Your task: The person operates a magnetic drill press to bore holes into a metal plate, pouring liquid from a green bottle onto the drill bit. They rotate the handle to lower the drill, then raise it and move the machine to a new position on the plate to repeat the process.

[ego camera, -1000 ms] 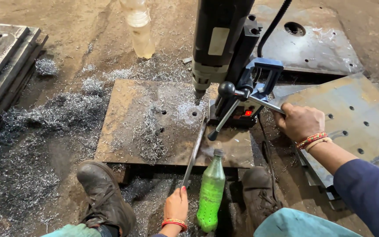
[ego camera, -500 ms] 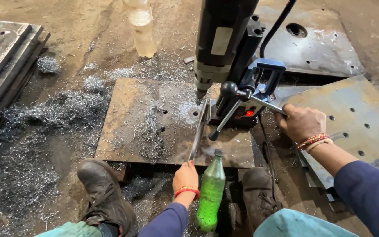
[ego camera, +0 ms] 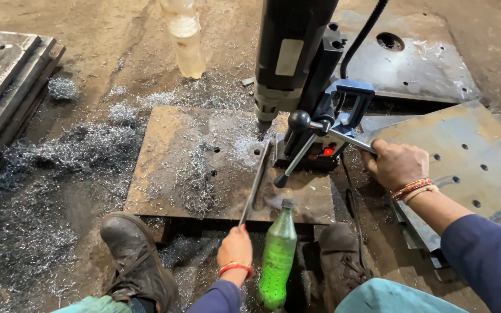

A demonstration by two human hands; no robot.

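Note:
A black magnetic drill (ego camera: 297, 64) stands on a rusty steel plate (ego camera: 175, 162) strewn with metal shavings. My right hand (ego camera: 397, 165) grips one spoke of the drill's feed handle (ego camera: 343, 137). My left hand (ego camera: 235, 248) holds the near end of a thin metal rod (ego camera: 255, 184), whose far tip lies at the hole under the drill bit. A green plastic bottle (ego camera: 277, 261) stands between my two boots, just right of my left hand.
Curly steel swarf (ego camera: 59, 156) covers the floor at left. Stacked plates (ego camera: 1, 87) lie at far left, drilled plates (ego camera: 476, 156) at right, a clear bottle (ego camera: 187, 40) at the back. My boots (ego camera: 137, 261) rest by the plate's near edge.
My left hand has pushed the rod forward, so its tip now reaches the hole beneath the bit. My right hand stays on the feed handle.

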